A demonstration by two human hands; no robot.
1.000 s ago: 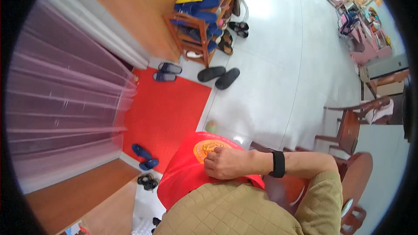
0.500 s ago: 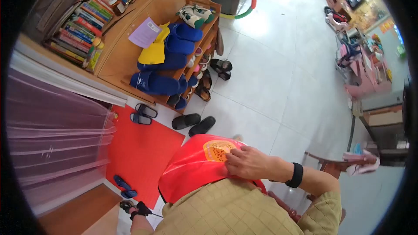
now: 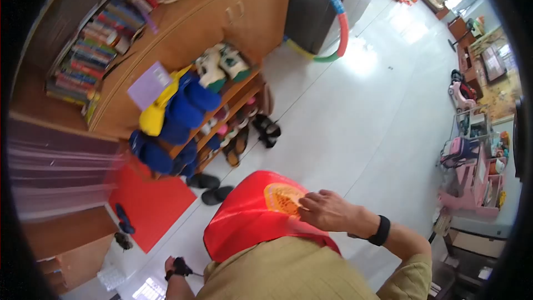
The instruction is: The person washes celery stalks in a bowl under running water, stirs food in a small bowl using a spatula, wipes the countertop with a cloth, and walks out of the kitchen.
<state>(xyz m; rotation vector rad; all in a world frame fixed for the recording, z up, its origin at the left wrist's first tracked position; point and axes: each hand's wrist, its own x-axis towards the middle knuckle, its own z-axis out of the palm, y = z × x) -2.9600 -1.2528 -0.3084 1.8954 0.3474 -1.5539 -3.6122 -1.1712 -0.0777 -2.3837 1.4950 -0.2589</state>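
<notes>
My right hand, with a black band on its wrist, is held in front of my body with curled fingers. It overlaps the edge of the gold emblem on a red apron-like cloth worn over a tan quilted top. The underside of its fingers is hidden, so whether they pinch anything does not show. Low on the left, my left hand hangs beside my body, small and blurred. A dark strap or object is at it, and its fingers cannot be made out.
Left, a wooden shoe rack holds blue slippers and sneakers, beside a bookshelf. Black slippers lie on the tiled floor near a red mat. A coloured hoop leans ahead; a pink desk stands right.
My view has turned to the right and shifted forward: the rack, mat and slippers sit further left, and more of the far room shows. My right hand stays by the emblem.
</notes>
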